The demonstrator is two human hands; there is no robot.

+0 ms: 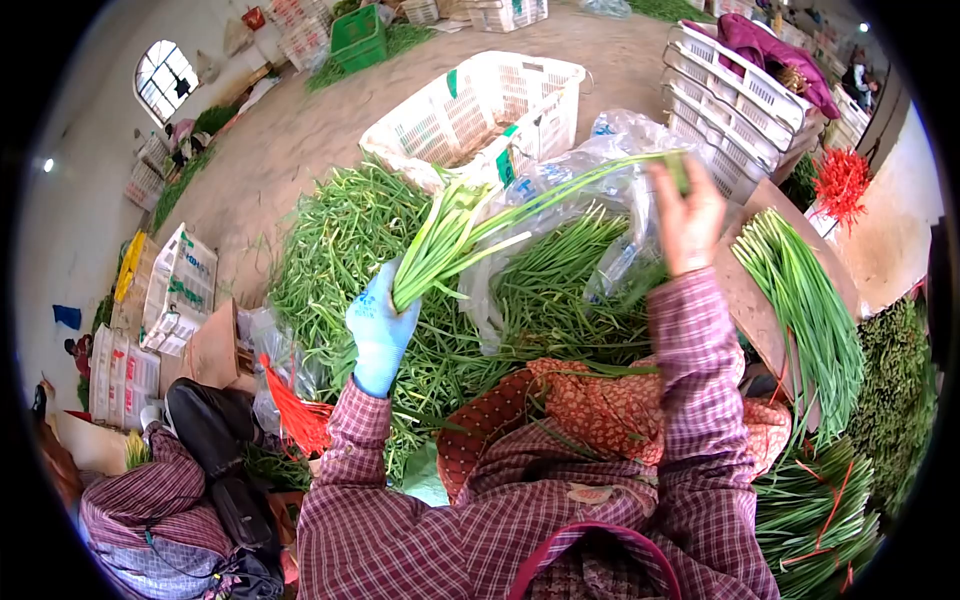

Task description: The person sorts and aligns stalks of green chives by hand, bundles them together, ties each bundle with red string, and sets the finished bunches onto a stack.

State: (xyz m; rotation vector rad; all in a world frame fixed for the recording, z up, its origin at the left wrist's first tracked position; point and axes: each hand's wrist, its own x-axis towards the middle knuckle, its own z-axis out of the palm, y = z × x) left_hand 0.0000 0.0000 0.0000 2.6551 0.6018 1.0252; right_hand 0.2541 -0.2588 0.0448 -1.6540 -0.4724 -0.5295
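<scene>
My left hand [378, 330], in a light blue glove, is closed round a bunch of long green stalks [440, 245] with paler ends, tilted up to the right. Bare and slightly blurred, my right hand [690, 215] is raised at the right, its fingers closed on the far end of green stalks [580, 183] that stretch across from the bunch. Below both hands lies a big heap of loose green stalks [340, 250]. Clear plastic [640, 130] covers part of the heap, with more stalks [560, 265] lying within it.
A white crate [415, 135] stands behind the heap, and stacked white crates [725, 115] rise at back right. Tied green bundles [805, 300] lie on a board to my right. Red ties [295, 415] hang at left, near another person's clothed leg [150, 500]. A green crate [358, 40] is farther back.
</scene>
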